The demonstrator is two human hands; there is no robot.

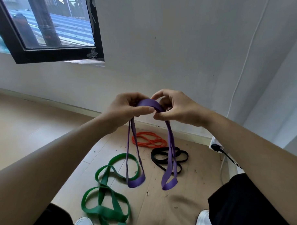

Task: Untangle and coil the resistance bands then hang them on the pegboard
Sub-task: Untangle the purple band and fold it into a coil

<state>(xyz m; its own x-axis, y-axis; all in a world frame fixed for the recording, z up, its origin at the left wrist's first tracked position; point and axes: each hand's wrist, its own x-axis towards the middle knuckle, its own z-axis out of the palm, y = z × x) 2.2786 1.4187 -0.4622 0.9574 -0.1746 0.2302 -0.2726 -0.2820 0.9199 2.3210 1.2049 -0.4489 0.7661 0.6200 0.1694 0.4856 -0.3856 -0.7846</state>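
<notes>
A purple resistance band (149, 104) is held up at chest height between both hands. My left hand (126, 108) pinches its left part and my right hand (176, 108) pinches its right part. Two long purple loops hang down from the hands toward the floor. On the floor below lie a twisted green band (106, 195), an orange band (149, 139) in a loose coil, and a black band (169, 157) partly behind the purple loops. No pegboard is in view.
A white wall (180, 46) stands ahead with a black-framed window (51, 24) at the upper left. A black plug and cable (218, 148) sit at a wall socket on the right. My white shoes (203, 220) and dark trousers show at the bottom.
</notes>
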